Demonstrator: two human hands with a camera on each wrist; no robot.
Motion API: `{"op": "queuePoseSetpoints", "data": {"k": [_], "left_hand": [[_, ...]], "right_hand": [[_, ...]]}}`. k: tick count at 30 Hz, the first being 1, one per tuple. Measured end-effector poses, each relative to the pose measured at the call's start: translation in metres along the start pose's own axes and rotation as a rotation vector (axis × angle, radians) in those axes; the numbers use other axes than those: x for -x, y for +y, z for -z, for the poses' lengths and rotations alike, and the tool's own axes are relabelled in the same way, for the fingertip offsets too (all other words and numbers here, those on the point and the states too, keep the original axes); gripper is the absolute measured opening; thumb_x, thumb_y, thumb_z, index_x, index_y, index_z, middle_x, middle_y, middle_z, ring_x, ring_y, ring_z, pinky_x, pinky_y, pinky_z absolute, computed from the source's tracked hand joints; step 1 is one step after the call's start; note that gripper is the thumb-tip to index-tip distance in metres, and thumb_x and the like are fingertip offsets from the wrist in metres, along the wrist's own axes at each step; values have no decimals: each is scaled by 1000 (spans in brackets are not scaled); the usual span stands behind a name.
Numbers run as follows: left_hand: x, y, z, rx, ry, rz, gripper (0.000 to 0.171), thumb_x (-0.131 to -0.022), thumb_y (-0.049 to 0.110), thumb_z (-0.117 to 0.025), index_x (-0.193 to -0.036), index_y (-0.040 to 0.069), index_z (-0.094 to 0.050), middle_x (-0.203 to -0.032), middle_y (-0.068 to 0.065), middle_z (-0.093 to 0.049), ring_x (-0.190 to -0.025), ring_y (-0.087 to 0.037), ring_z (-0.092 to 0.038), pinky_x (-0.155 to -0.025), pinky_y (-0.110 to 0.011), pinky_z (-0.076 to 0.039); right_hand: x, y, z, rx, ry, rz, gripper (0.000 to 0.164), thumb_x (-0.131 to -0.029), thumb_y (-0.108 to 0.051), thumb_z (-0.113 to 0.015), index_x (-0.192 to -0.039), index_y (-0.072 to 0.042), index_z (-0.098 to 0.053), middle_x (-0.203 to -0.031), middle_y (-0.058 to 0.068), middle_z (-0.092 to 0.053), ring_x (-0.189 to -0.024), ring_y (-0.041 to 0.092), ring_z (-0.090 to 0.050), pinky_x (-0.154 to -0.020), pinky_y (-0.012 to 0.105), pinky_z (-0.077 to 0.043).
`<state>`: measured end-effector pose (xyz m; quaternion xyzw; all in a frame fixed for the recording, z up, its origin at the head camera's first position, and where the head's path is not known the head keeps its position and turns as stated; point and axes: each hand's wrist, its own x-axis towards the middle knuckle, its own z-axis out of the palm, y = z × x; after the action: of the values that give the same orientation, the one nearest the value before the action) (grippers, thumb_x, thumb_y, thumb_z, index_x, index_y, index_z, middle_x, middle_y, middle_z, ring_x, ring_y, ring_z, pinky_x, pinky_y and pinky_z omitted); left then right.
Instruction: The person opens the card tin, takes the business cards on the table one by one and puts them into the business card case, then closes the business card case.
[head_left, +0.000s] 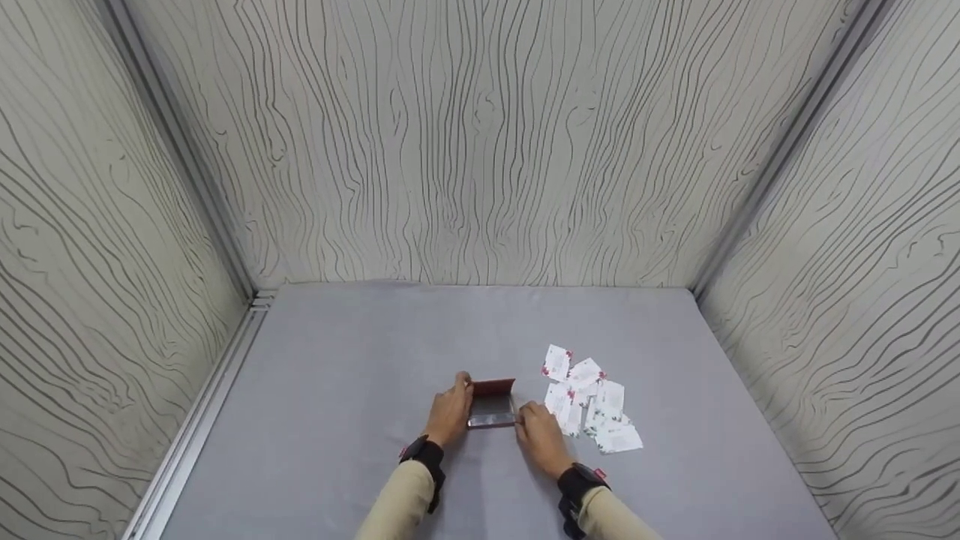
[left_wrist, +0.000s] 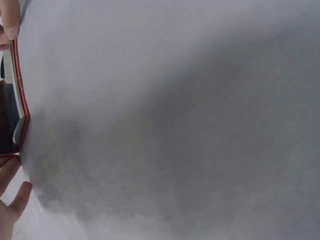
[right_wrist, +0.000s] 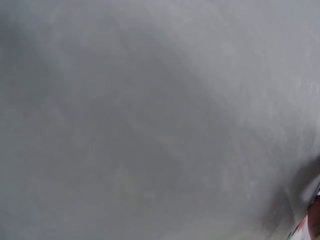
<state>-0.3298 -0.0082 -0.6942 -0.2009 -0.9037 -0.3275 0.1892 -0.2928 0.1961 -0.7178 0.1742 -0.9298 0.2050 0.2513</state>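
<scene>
A small hinged card case with red-brown edges stands on the grey tabletop, its red-brown lid raised at the far side. The inside looks dark and glossy, with a clear strip along the near edge. My left hand grips the case's left side, fingertips up by the lid. At the near right corner, my right hand pinches the case. In the left wrist view, part of the case shows at the left border with fingers at both ends. The right wrist view shows mostly tabletop.
Several white cards with red and green floral corners lie spread and overlapping just right of my right hand. Wood-grain patterned panels rise behind and on both sides. A metal rail runs along the left table edge.
</scene>
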Motion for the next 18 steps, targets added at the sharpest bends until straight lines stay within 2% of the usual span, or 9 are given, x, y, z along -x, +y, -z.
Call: {"op": "queuePoseSetpoints", "data": {"k": [5, 9, 14, 18], "left_hand": [[2, 0, -3, 14, 68, -20, 11, -99, 3, -55, -108, 4, -47, -74, -9, -66, -58, -22, -59, -51, -35, -49], [3, 0, -4, 4, 92, -19, 10, -99, 2, -55, -106, 3, -48, -74, -10, -65, -58, -24, -60, -51, -37, -49], [2, 0, -4, -1, 87, -32, 6, -100, 2, -53, -105, 5, -49, -74, -8, -64, -59, -26, -61, -51, -39, -50], [2, -2, -8, 39, 60, -13, 7, -100, 4, -54, -107, 5, -53, -86, -9, -66, -70, -26, -65, -58, -40, -53]], "right_hand": [[0, -1, 0, -11, -2, -7, 19, -72, 3, -75, -78, -4, -59, -80, 4, -55, -74, 24, -54, -61, 41, -47], [1, -2, 0, -18, -10, -10, 17, -73, 3, -75, -79, -3, -60, -81, 5, -56, -75, 25, -54, -62, 41, -48], [2, -2, -1, -35, 18, 7, 17, -73, 4, -75, -79, -3, -60, -81, 5, -56, -75, 26, -55, -62, 41, -48], [3, -2, -1, -37, 54, 35, 19, -70, 5, -76, -78, -2, -61, -79, 5, -55, -73, 25, -54, -60, 41, -47]]}}
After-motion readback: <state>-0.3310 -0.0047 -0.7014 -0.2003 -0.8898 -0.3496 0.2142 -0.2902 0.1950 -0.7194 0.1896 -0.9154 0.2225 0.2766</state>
